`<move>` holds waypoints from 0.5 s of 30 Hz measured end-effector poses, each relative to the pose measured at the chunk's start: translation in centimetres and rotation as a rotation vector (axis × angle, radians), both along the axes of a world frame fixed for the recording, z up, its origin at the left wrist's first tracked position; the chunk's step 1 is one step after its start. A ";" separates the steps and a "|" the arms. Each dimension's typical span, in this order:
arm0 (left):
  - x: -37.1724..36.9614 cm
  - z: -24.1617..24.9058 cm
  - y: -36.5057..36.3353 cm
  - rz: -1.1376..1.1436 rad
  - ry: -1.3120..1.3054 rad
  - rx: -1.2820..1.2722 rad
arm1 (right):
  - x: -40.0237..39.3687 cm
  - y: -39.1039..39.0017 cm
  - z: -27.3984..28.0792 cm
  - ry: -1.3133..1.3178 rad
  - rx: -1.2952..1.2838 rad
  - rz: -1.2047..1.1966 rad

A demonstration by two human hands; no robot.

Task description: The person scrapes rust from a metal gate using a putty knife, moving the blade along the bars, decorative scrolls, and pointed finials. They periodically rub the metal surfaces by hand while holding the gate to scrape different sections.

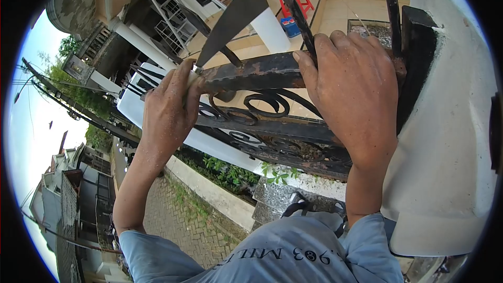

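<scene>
A house (131, 0) with a tiled porch stands beyond the top rail (257, 73) of a black iron fence (293, 132). To the right of that rail rises a thick, pale wall post (450, 131), with a dark upright fixed along its edge. The fence carries scrollwork below the rail and upright bars above it; its black paint is worn through to reddish-brown patches. Down to the left of the rail runs a paved lane (178, 212), and on the near side of the rail is the person's light blue shirt (283, 246). A white column (270, 31) stands on the far side of the rail, as does a red stool (297, 1).

The right hand (353, 78) is clamped over the rail near its right end, thumb on the near side, fingers curled out of sight behind. The left hand (170, 97), at the rail's left end, is closed around the handle of a scraper (236, 18), whose broad grey blade points up and right above the rail. The fingers hide most of the handle, so whether this hand also touches the rail is hard to judge.
</scene>
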State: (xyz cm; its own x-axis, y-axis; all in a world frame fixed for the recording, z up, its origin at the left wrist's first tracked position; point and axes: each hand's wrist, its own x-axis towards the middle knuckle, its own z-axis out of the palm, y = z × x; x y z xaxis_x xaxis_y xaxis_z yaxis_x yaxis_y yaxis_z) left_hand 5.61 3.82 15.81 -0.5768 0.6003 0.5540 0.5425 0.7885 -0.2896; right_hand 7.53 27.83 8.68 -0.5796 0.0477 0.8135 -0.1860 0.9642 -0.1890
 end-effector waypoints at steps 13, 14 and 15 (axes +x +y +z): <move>-2.0 -0.6 -1.0 -0.146 0.086 -0.042 | 0.0 -0.1 0.0 -0.015 0.015 -0.020; -2.1 -0.8 -1.1 -0.155 0.095 -0.017 | 0.0 -0.2 -0.2 0.002 0.018 -0.023; -2.2 -1.4 -1.2 -0.180 0.098 -0.147 | 0.0 -0.2 -0.3 0.024 0.028 -0.027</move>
State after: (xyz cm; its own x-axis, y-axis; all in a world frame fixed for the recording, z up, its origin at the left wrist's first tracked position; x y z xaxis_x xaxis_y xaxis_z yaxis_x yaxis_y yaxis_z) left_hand 3.37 2.60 14.42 -0.4009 0.7668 0.5013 0.6344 0.6272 -0.4519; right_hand 7.51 27.64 8.41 -0.5586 0.0404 0.8284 -0.1639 0.9738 -0.1580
